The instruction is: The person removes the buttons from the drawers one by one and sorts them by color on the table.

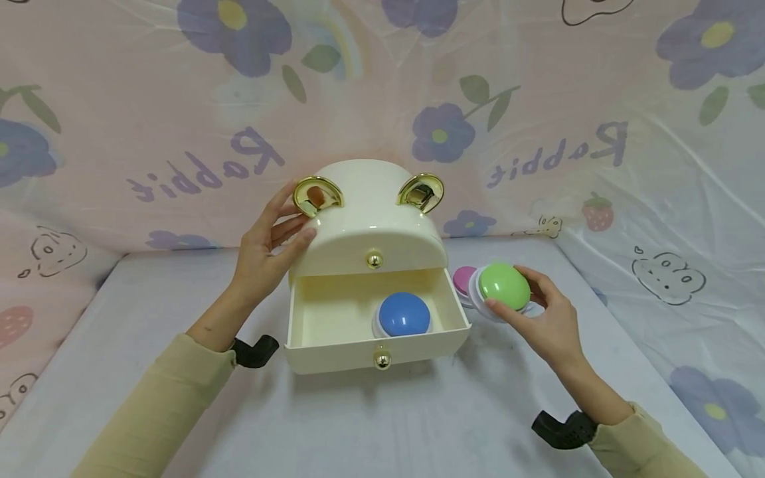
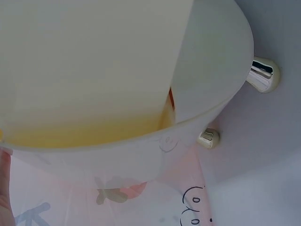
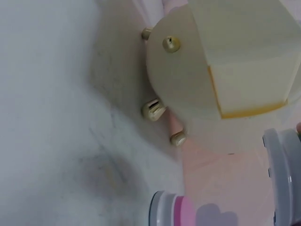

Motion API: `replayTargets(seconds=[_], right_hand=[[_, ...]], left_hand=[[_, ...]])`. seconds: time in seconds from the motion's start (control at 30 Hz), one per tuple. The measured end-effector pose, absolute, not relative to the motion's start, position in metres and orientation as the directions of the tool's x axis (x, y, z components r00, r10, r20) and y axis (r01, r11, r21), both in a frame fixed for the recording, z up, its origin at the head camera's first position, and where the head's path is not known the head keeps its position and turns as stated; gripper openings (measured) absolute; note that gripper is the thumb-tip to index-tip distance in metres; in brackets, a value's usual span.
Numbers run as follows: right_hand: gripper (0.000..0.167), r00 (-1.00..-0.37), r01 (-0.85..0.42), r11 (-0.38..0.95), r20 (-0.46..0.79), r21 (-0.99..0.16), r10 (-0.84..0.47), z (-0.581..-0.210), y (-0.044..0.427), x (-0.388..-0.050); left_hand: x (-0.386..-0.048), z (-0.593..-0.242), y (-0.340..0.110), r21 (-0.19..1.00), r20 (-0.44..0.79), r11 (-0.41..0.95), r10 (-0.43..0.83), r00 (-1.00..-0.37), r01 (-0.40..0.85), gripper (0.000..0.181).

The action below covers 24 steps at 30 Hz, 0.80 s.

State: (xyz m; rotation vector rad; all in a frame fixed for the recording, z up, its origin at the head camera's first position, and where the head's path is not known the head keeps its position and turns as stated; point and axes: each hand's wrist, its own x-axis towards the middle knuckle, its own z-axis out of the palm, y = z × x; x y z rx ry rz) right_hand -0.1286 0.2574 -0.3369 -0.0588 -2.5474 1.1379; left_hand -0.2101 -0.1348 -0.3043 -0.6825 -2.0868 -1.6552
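Sleeves (image 1: 155,405): beige, nearest, entering from both lower corners, w/ blk wrist mounts (image 1: 255,351) at cuffs.
Lower drawer (image 1: 335,358): cream, part of bear-eared chest (image 1: 370,186), well out; front edge jutting past chest face, gold knob (image 1: 382,360) mid-front.
Blue-domed push button (image 1: 404,314): inside drawer, dome up, R of ctr, close to front wall; wide gap to L wall, narrower to R wall.
R hand (image 1: 546,318): pinching green-domed push button (image 1: 505,287) by its rim, thumb on near side, fingers on far side.
Green dome: held off white tabletop (image 1: 370,425), outside drawer, just beside its R wall; white base showing in R wrist view.
Magenta-domed push button (image 1: 463,280): on tabletop, R of chest, partly hidden behind green one.
L hand (image 1: 269,239): fingers apart, touching chest's upper L side nr gold ear (image 1: 319,196); thumb on front L edge.
Chest: upper front flush, w/ own knob; up on gold feet (image 2: 263,74), w/ slim gap below.
Room: tabletop margin on both sides of chest; printed backdrop (image 1: 358,119) close behind.
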Motion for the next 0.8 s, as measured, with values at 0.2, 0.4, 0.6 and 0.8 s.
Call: replayTargets(seconds=[0.2,0.4,0.6,0.8], right_hand=[[0.069,-0.943,-0.105,0.699,0.294,-0.707,0.156,-0.354,0.260,-0.134],[0.070,-0.945,-0.105,0.727,0.296,-0.678,0.140,-0.368,0.263,-0.139],[0.074,-0.962,-0.059,0.728,0.234,-0.683,0.141,-0.381,0.267,-0.142],[0.076,-0.972,-0.040,0.735,0.198,-0.677,0.129,-0.391,0.270,-0.145]], left_hand=[[-0.210,-0.305,-0.135,0.773,0.591,0.189,0.133,-0.795,0.606,0.070],[-0.209,-0.305,-0.135,0.776,0.591,0.174,0.131,-0.796,0.606,0.070],[-0.209,-0.304,-0.135,0.780,0.582,0.193,0.129,-0.803,0.596,0.070],[-0.209,-0.303,-0.134,0.783,0.580,0.184,0.131,-0.804,0.595,0.071]])
